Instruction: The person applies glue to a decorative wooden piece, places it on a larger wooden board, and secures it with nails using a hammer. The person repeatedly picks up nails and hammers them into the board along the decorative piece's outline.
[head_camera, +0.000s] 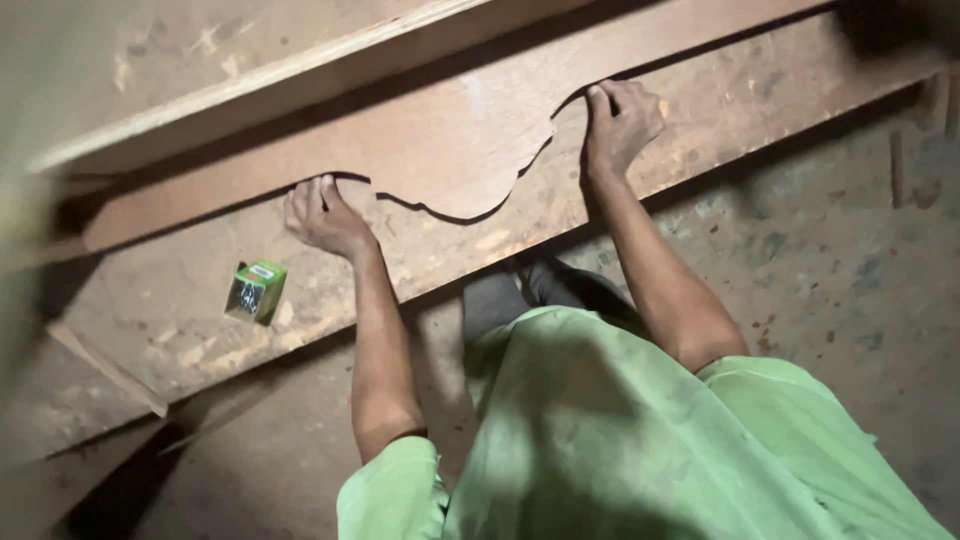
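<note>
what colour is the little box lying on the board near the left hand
The small box is green with a dark panel, seen in the head view.

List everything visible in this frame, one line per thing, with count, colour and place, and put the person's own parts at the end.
Board with scalloped cut edge: 1, reddish brown, lying across the middle, both hands on its curved edge.
Lower plank: 1, pale worn brown, under the scalloped board, running from lower left to upper right.
Upper plank: 1, light brown, beyond the scalloped board at top left.
Small box: 1, green, open with a dark inside, on the lower plank left of the left hand.
Floor: grey-brown, stained, at right and bottom.
Shirt: 1, light green, bottom centre.
Left hand: 1, fingers curled on the cut edge.
Right hand: 1, fingers curled on the cut edge further right.
</note>
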